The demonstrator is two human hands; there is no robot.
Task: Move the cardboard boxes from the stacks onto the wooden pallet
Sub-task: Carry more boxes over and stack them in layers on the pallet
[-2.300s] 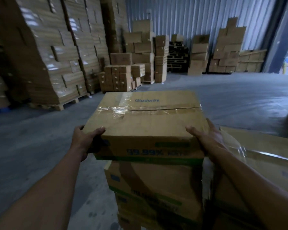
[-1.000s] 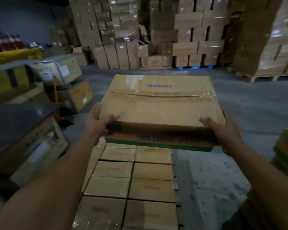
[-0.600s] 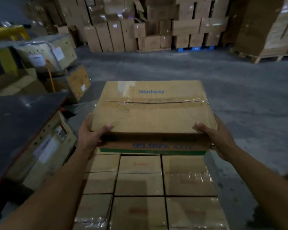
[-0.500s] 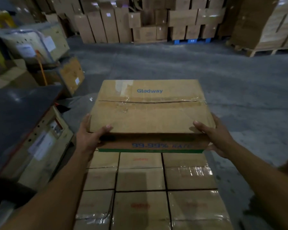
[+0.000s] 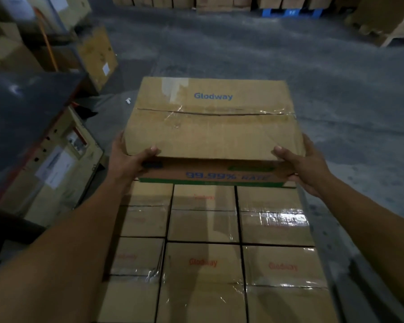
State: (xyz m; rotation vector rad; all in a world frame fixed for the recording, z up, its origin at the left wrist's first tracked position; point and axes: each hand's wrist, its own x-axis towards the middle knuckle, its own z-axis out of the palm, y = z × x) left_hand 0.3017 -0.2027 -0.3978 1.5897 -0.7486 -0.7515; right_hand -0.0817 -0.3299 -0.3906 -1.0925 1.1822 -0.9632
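A taped cardboard box [image 5: 212, 127] marked "Glodway" in blue is held in the air in front of me. My left hand [image 5: 128, 159] grips its near left corner, thumb on top. My right hand [image 5: 306, 166] grips the near right corner the same way. Below it lies a flat layer of several similar taped boxes [image 5: 203, 259] with red "Glodway" print, packed edge to edge. The carried box hangs over the far end of that layer. The pallet under the layer is hidden.
A dark flat surface [image 5: 21, 117] and a labelled carton [image 5: 58, 164] stand close on the left. More cartons [image 5: 96, 54] sit at the far left. Grey concrete floor [image 5: 336, 101] spreads ahead and to the right; a blue pallet [image 5: 289, 11] lies at the far wall.
I turned left from the source stack carrying the box. Since half a second ago my view has tipped down and the box has come lower over the layer of boxes.
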